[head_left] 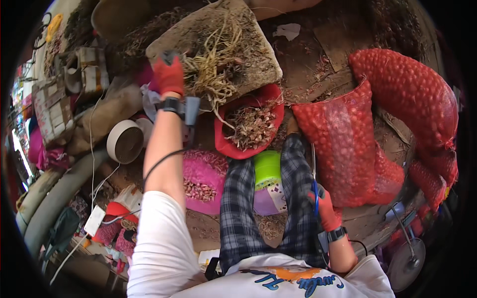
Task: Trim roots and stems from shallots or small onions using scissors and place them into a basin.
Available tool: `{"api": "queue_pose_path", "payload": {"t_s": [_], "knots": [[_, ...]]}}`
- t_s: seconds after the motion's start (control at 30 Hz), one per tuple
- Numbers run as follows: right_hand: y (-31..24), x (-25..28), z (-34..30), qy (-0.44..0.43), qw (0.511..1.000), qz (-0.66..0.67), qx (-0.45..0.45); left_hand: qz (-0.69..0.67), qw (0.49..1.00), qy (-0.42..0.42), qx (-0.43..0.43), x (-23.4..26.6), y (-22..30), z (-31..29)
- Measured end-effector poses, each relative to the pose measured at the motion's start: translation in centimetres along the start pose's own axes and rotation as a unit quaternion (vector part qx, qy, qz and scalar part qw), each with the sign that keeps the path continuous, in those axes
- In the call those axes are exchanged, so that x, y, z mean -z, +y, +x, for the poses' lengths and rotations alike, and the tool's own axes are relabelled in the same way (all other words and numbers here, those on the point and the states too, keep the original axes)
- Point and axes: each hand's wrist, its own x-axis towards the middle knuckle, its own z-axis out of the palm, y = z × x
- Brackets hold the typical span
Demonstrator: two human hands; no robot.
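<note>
The right hand (326, 211) had its grip closed around blue-handled scissors (315, 194), blades beside a red mesh sack (343, 144). The left hand (169, 75) was at the counter (261, 62), near dried stalks (213, 74); how open its grip was, or on what, I couldn't tell.

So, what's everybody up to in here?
One person, in red gloves, is working over a heap of dry stalks on a pale slab. The left hand is at the slab's left edge beside the stalks; whether it grips anything is unclear. The right hand holds a blue-handled tool by the right thigh. A red bag of dry scraps sits in front of the knees, and bulging red net sacks stand to the right.
</note>
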Motion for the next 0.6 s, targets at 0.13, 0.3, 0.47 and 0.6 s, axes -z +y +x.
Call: {"api": "queue_pose_path", "payload": {"t_s": [0.13, 0.3, 0.47, 0.6], "knots": [[-0.3, -0.9, 1.0, -0.009, 0.997, 0.060, -0.053, -0.037, 0.998, -0.042, -0.042, -4.0, -5.6, 8.9], [-0.1, -1.6, 1.8, -0.005, 0.995, 0.091, -0.050, 0.004, 0.965, -0.261, -0.001, -7.7, -9.0, 6.4], [0.4, -3.0, 2.3, -0.007, 0.999, -0.043, 0.028, -0.264, 0.962, -0.046, 0.048, -1.4, -9.9, 3.9], [-3.8, -7.5, 4.0, -0.073, 0.978, -0.163, 0.105, -0.357, 0.932, -0.059, 0.036, 4.2, -8.8, -1.6]]}}
